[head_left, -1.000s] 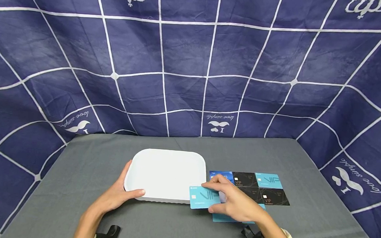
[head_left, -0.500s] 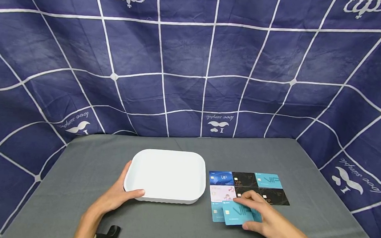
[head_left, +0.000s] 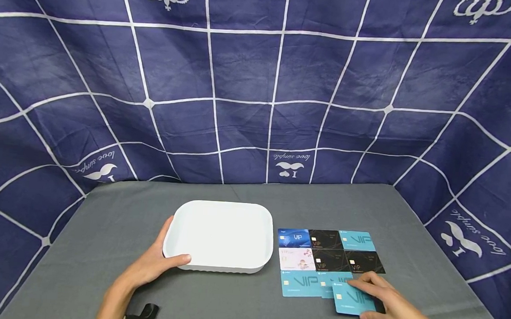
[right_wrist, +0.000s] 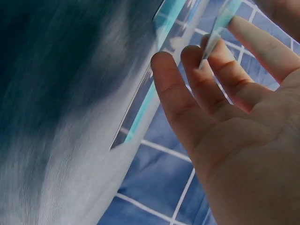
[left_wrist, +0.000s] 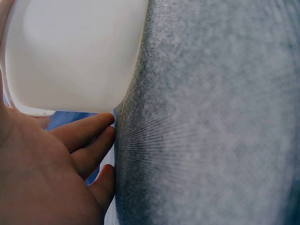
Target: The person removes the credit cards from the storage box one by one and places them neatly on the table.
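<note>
A white rounded rectangular plastic tray (head_left: 218, 235) lies left of centre on the grey cloth. My left hand (head_left: 153, 258) holds it by the left end, thumb on the front rim; in the left wrist view its other fingers (left_wrist: 84, 133) reach out straight beside the tray's end. My right hand (head_left: 389, 304) pinches a teal VIP card (head_left: 352, 301) by its right end between thumb and fingers. This card is tilted and overlaps the right end of the front row of cards. In the right wrist view the card (right_wrist: 218, 30) appears edge-on at the fingertips.
Right of the tray, cards lie edge to edge in rows: blue (head_left: 294, 238), black (head_left: 324, 239) and teal (head_left: 357, 240) at the back, pink (head_left: 296, 259) and black ones in the middle, teal (head_left: 300, 283) in front. A blue gridded curtain (head_left: 251, 81) hangs behind the table (head_left: 211, 303).
My right hand has carried the teal card rightward from the tray's front right corner, across the front row to its right end. The pink and front teal cards are uncovered. My left hand stays on the tray.
</note>
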A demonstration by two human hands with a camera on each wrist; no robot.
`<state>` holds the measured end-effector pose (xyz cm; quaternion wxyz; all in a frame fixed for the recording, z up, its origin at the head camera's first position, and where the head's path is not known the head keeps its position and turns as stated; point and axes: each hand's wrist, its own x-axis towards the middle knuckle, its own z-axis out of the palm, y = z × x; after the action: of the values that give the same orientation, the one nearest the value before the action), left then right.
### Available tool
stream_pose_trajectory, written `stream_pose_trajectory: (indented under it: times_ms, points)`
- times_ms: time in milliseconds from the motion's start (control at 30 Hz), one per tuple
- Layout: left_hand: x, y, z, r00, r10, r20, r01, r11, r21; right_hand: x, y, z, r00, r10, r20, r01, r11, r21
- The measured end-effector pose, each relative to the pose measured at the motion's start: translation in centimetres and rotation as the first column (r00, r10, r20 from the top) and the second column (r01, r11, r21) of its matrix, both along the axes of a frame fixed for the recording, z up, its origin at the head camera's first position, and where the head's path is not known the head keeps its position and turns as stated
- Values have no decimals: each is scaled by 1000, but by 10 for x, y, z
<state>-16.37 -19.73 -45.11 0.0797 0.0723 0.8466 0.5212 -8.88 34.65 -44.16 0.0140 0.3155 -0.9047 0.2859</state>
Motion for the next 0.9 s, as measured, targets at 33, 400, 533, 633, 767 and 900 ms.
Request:
stream_pose_trajectory:
  times_ms: [33,400,533,633,767,900]
  points:
    - [0,0,0,1000,0,-2,0,1000,0,0,3,-1,1000,-10,-21,10,1000,8]
    - [0,1,1,1000,-5,-15,5,1000,14,-2,21,-11,991,-67,-120,76,995,72]
    - [0,1,1,1000,0,-6,0,1000,3,-3,28,-13,979,-110,-169,131,984,120]
    - [0,1,0,1000,0,-6,0,1000,7,-4,32,-15,971,-128,-203,164,972,171]
    - [0,1,0,1000,0,-13,0,1000,7,-4,36,-19,965,-139,-221,182,965,189]
    - [0,1,0,1000,-1,-11,1,1000,3,-3,40,-21,953,-186,-237,230,958,173]
